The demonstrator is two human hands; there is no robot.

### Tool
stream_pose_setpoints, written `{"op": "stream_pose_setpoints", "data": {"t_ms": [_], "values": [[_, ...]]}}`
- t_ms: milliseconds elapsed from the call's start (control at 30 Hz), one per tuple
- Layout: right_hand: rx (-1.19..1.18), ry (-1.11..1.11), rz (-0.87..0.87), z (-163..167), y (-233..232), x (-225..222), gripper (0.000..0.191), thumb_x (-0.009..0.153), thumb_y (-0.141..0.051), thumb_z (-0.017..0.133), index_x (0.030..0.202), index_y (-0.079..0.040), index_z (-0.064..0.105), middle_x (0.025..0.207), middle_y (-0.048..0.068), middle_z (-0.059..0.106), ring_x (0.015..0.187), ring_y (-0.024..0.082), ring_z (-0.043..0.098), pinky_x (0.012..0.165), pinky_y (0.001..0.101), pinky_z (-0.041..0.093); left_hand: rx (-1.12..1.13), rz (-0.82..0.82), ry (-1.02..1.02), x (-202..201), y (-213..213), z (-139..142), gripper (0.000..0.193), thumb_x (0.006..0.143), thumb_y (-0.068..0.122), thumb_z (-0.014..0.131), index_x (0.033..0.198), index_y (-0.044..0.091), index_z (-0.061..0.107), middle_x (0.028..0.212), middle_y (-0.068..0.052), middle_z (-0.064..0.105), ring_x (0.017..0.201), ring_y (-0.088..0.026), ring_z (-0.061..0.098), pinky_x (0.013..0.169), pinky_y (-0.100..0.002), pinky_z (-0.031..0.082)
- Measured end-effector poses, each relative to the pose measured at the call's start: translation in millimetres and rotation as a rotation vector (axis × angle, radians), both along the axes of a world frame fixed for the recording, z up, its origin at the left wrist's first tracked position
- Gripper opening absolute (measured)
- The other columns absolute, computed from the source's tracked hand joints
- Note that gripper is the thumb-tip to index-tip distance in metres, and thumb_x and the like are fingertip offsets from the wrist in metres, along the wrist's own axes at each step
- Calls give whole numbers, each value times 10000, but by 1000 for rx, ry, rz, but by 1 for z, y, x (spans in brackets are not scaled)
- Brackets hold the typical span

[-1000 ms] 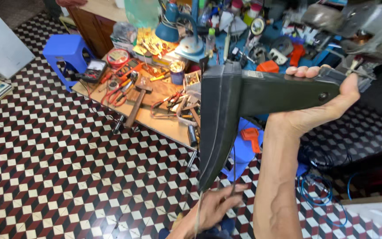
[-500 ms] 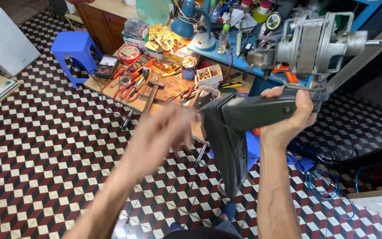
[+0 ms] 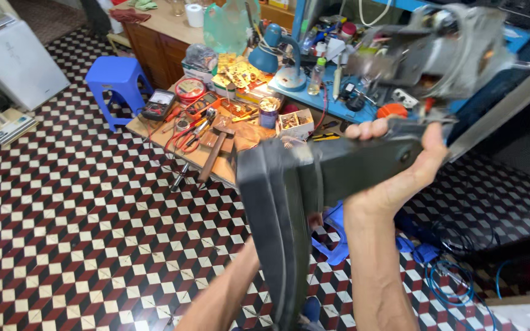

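The left forearm (image 3: 228,294) reaches up behind the dark fan base (image 3: 277,214) held nearest the camera; its hand is hidden, so I cannot tell how its fingers stand. The right hand (image 3: 400,165) has its fingers clamped on the dark fan neck (image 3: 363,165), the grey motor (image 3: 449,49) raised beyond; a steady hold probably wants support under the base. Farther off, a hammer (image 3: 216,153) lies on the cluttered worktop (image 3: 216,168).
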State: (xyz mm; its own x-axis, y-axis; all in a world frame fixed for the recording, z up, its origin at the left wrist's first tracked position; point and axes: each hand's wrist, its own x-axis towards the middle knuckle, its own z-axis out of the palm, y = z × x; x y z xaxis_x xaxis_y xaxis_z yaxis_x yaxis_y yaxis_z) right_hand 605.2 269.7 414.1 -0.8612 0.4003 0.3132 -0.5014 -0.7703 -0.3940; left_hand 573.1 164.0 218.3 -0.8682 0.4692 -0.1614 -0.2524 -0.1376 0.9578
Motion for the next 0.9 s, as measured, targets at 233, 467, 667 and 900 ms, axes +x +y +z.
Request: {"op": "stream_pose_setpoints", "data": {"t_ms": [233, 467, 667, 900], "values": [[58, 169, -205, 14, 4, -44, 462, 979, -456, 608, 968, 6, 607, 832, 139, 624, 743, 257, 606, 742, 389, 494, 40, 28, -13, 132, -38, -20, 294, 1049, 250, 605, 1016, -40, 639, 935, -150, 711, 1012, -174, 696, 989, -361, 559], [307, 272, -464, 2, 17, -53, 351, 1051, -348, 594, 1048, 1, 558, 829, 157, 616, 746, 273, 618, 731, 437, 528, 234, -157, 555, 176, -82, -4, 324, 1041, 140, 503, 1236, -114, 549, 1215, -253, 641, 1051, -251, 685, 948, -382, 565], [415, 278, -529, -2, 22, -48, 269, 1040, -230, 609, 1115, 20, 541, 844, 181, 616, 723, 294, 613, 731, 418, 540, 213, -191, 395, 168, -127, 56, 271, 1037, 156, 509, 1096, -80, 629, 941, -168, 674, 777, -167, 595, 706, -304, 472], [369, 170, -388, -14, 20, -43, 291, 1023, -268, 591, 1157, -13, 544, 855, 171, 613, 744, 289, 611, 729, 413, 519, 65, 430, 364, 120, -187, 146, 295, 1046, 186, 529, 973, -37, 708, 647, -61, 690, 441, -48, 451, 388, -206, 338]]}}
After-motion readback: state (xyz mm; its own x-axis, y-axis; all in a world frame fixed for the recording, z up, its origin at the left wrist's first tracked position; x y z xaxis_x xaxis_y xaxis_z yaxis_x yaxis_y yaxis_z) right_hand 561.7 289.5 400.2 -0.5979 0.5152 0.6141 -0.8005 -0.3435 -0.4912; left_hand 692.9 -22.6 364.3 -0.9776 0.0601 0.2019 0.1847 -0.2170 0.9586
